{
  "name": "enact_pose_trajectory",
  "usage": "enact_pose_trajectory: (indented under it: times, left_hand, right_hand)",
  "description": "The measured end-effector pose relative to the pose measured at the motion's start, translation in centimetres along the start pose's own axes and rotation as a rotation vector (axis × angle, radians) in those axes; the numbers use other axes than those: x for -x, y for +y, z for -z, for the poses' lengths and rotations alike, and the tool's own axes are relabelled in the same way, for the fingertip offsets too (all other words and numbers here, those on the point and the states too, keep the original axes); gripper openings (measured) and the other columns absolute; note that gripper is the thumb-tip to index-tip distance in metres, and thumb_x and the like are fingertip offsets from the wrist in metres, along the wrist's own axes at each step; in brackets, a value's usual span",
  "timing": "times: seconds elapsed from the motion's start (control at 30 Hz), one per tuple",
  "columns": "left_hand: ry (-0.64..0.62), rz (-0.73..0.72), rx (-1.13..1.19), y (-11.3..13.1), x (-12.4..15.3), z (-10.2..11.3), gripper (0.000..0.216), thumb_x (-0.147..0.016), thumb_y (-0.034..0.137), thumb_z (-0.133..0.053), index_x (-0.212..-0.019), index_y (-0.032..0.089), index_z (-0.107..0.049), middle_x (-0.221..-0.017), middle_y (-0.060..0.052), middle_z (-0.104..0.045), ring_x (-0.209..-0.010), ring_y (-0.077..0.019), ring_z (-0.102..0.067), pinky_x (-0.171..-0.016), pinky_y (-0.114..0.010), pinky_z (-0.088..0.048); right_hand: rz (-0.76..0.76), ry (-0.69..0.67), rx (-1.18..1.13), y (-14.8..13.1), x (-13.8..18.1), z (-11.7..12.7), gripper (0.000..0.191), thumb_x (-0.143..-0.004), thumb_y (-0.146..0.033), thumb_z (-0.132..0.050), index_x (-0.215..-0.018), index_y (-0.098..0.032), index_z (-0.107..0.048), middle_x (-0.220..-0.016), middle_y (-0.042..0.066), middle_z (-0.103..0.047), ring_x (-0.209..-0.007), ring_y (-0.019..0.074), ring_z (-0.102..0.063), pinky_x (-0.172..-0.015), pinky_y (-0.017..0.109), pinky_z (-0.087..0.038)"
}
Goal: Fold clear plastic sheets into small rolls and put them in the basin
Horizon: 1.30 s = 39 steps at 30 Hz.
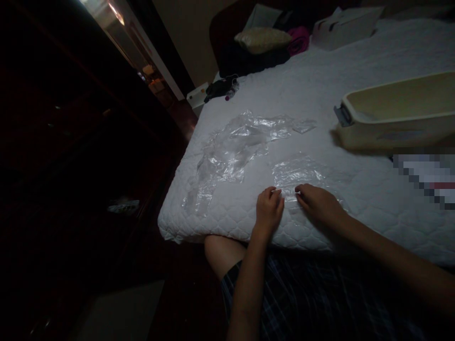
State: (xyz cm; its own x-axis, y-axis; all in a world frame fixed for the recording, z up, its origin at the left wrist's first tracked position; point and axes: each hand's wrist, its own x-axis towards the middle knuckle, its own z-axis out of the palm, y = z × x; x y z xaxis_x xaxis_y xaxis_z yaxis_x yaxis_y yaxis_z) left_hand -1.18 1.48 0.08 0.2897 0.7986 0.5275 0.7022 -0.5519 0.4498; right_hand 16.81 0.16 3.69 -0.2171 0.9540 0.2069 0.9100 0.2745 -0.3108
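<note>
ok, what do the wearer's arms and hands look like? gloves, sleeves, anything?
Left hand and right hand are bare, no gloves; no watch or ring that I can make out in the dim light. No sleeves show on the forearms. Dark plaid clothing with paler lines shows at the lap.

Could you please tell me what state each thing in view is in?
Near clear plastic: spread out, wrinkled
Left hand: fingers curled at the near clear plastic, grip unclear
Right hand: fingers curled at the near clear plastic, grip unclear
Farther clear plastic: crumpled, loosely spread
Cream bin: upright, open-topped
White bed cover: spread out
Pink cloth: bunched or rolled
White box: upright, contents unclear
</note>
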Motion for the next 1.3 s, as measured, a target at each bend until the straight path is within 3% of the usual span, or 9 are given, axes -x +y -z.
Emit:
enact_pose_trajectory:
  times: [0.13,0.23,0.37,0.53,0.83,1.1,1.3]
  left_hand:
    - [0.027,-0.155,-0.125,0.1,0.4,0.0,0.013,-0.09,0.02,-0.054,-0.099,0.017,-0.062,-0.104,-0.009,-0.065,-0.097,-0.0191,-0.059,-0.085,-0.034,-0.05]
    - [-0.04,-0.232,-0.161,0.0,0.4,0.0,0.011,-0.091,0.02,-0.053,-0.093,0.017,-0.063,-0.095,-0.006,-0.067,-0.093,-0.0175,-0.06,-0.084,-0.033,-0.049]
    - [-0.058,-0.227,-0.143,0.0,0.5,0.0,0.011,-0.091,0.02,-0.053,-0.092,0.016,-0.064,-0.096,-0.006,-0.068,-0.098,-0.0185,-0.06,-0.087,-0.034,-0.049]
    - [-0.03,-0.215,-0.097,0.1,0.8,0.2,0.014,-0.092,0.021,-0.051,-0.097,0.018,-0.064,-0.108,-0.01,-0.066,-0.107,-0.0207,-0.059,-0.089,-0.038,-0.049]
    - [-0.124,-0.288,-0.069,0.2,0.9,0.3,0.022,-0.088,0.016,-0.051,-0.107,0.016,-0.063,-0.11,-0.01,-0.068,-0.11,-0.0229,-0.059,-0.093,-0.041,-0.049]
    - [-0.187,-0.306,-0.057,0.0,0.9,0.2,0.022,-0.086,0.013,-0.051,-0.104,0.016,-0.064,-0.109,-0.008,-0.069,-0.112,-0.0218,-0.059,-0.095,-0.042,-0.048]
    - [-0.13,-0.298,-0.017,0.1,1.0,0.3,0.026,-0.086,0.013,-0.049,-0.108,0.017,-0.062,-0.117,-0.012,-0.066,-0.116,-0.0232,-0.057,-0.095,-0.044,-0.048]
  right_hand:
    - [0.078,-0.049,0.118,0.3,-0.1,-0.3,0.022,-0.088,-0.017,-0.041,-0.087,-0.016,-0.063,-0.084,0.011,-0.062,-0.075,0.0209,-0.058,-0.066,0.031,-0.037]
    - [0.088,-0.062,0.132,0.5,-0.2,-0.5,0.022,-0.087,-0.017,-0.042,-0.084,-0.015,-0.064,-0.083,0.011,-0.061,-0.074,0.0204,-0.056,-0.067,0.031,-0.037]
    - [0.115,-0.019,0.09,0.7,-0.1,-0.2,0.026,-0.088,-0.018,-0.04,-0.084,-0.016,-0.065,-0.081,0.011,-0.061,-0.073,0.0211,-0.055,-0.066,0.033,-0.04]
    - [0.195,0.091,-0.049,1.3,1.1,0.8,0.029,-0.09,-0.023,-0.04,-0.1,-0.015,-0.067,-0.088,0.013,-0.064,-0.08,0.0236,-0.059,-0.072,0.037,-0.046]
    - [0.415,0.113,-0.048,3.0,3.8,0.1,0.034,-0.09,-0.017,-0.042,-0.116,-0.021,-0.063,-0.11,0.013,-0.068,-0.098,0.0247,-0.062,-0.081,0.042,-0.047]
    - [0.477,0.1,-0.074,2.0,3.1,-0.5,0.034,-0.087,-0.012,-0.042,-0.112,-0.02,-0.064,-0.106,0.012,-0.07,-0.095,0.0237,-0.063,-0.085,0.043,-0.045]
    - [0.423,0.044,-0.19,1.6,3.0,-0.3,0.027,-0.088,-0.018,-0.044,-0.104,-0.021,-0.066,-0.094,0.008,-0.072,-0.087,0.0222,-0.065,-0.084,0.044,-0.046]
